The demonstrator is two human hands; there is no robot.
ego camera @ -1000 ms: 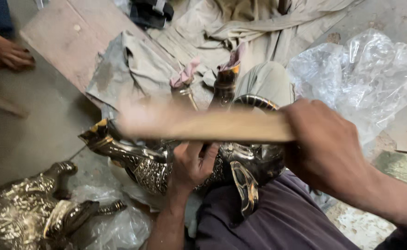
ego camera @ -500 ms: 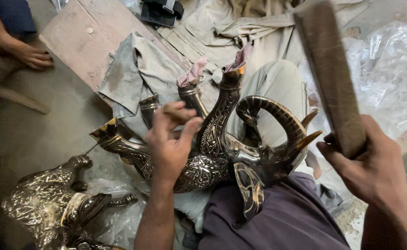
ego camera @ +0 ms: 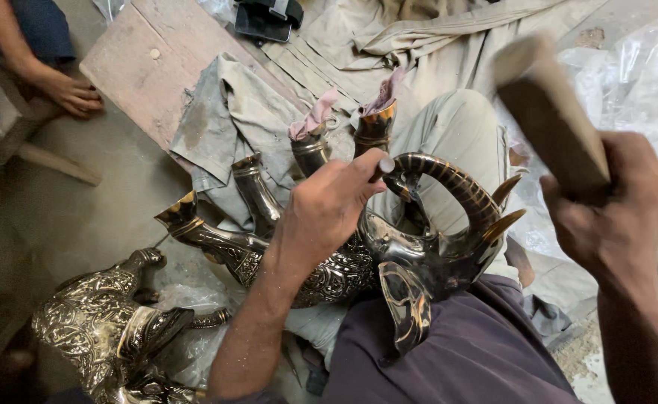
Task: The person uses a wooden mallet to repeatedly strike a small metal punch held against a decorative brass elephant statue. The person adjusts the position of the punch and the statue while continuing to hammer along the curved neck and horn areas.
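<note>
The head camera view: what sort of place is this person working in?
Probably a small metalcraft workshop, worked on the floor. An engraved metal elephant figure lies upside down across the person's lap, a second elephant figure lies on the concrete floor, and the right hand grips a wooden mallet.

left hand (ego camera: 329,217) pinching, right hand (ego camera: 606,217) raised, fisted

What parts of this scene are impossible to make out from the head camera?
- What the left hand pinches: only a small pale tip shows; fingers cover the rest.
- The wooden block in the right hand: blurred, lower end hidden in the grip.
- The second elephat figure: cut off by the bottom edge.
- The other person's hand: their body lies beyond the frame.
</note>
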